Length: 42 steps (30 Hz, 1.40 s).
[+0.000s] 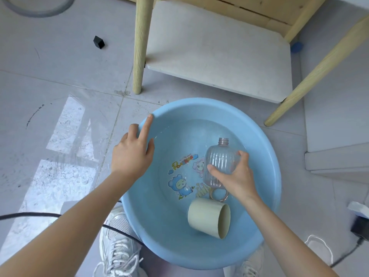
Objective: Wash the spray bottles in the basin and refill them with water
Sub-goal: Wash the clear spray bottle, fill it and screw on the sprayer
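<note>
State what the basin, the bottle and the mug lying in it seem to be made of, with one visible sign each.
Basin: probably glossy blue plastic; light sheen, thin rolled rim. Bottle: clear, faintly pink plastic; ribbed walls, moulded screw neck. Mug: matt cream, ceramic or plastic; cannot tell which.

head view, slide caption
Right hand grips a capless clear bottle in the blue basin; left hand holds its rim.
</note>
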Each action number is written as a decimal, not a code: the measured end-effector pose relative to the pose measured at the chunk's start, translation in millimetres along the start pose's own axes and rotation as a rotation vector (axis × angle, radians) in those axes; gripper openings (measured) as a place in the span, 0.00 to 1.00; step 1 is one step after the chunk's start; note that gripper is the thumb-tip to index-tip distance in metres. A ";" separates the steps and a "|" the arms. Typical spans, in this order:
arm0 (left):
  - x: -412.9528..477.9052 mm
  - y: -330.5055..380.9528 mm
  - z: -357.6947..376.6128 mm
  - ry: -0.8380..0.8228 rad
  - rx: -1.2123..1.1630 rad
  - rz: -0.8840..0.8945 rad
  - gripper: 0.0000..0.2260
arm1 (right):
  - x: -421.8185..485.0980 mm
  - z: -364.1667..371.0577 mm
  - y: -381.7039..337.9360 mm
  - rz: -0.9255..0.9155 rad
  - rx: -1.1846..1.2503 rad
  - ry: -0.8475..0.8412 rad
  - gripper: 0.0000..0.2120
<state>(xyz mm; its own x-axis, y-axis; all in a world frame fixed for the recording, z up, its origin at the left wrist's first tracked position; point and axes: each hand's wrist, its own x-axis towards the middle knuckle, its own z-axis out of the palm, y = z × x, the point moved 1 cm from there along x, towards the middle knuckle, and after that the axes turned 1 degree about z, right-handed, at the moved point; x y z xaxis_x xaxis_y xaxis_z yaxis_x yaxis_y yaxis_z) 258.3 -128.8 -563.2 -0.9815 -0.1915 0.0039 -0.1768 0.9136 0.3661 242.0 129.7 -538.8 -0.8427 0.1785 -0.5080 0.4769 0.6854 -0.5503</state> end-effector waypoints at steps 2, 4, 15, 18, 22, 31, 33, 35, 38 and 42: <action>0.6 0.3 -0.9 -0.030 -0.007 -0.018 0.27 | -7.3 -4.5 -3.3 0.001 0.044 0.004 0.41; 1.4 1.4 -3.2 -0.056 -0.014 -0.042 0.27 | -15.0 -10.0 -8.3 -0.008 0.088 -0.002 0.40; -8.0 17.6 -25.9 0.046 -0.274 0.174 0.27 | -47.8 -24.1 -44.2 -0.219 0.433 -0.044 0.36; -12.0 36.5 -41.7 -0.205 -0.504 0.256 0.32 | -51.4 -21.5 -51.3 -0.270 0.464 -0.065 0.36; -13.2 48.8 -45.9 -0.484 -0.648 0.287 0.38 | -53.6 -17.3 -58.0 -0.316 0.474 -0.120 0.39; -9.0 61.6 -44.8 -0.406 -0.841 0.165 0.54 | -64.9 -11.1 -79.7 -0.455 0.369 -0.107 0.40; -10.3 60.9 -47.2 -0.367 -0.855 0.151 0.51 | -66.3 -10.3 -83.1 -0.474 0.343 -0.098 0.40; -11.9 59.3 -49.8 -0.337 -0.848 0.145 0.44 | -66.5 -9.4 -84.3 -0.490 0.329 -0.117 0.40; -13.0 56.6 -52.6 -0.308 -0.825 0.109 0.40 | -64.4 -11.6 -86.2 -0.545 0.267 -0.166 0.40; -16.6 50.7 -52.3 -0.265 -0.744 0.089 0.42 | -57.1 -27.8 -83.1 -0.574 0.115 -0.283 0.38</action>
<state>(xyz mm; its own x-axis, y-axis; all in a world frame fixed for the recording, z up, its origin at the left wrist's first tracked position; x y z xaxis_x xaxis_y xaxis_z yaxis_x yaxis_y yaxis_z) 269.5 -98.1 -496.1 -0.9909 0.0480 -0.1254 -0.0935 0.4237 0.9010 243.5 82.2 -445.6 -0.8804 -0.3975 -0.2586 0.0076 0.5335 -0.8458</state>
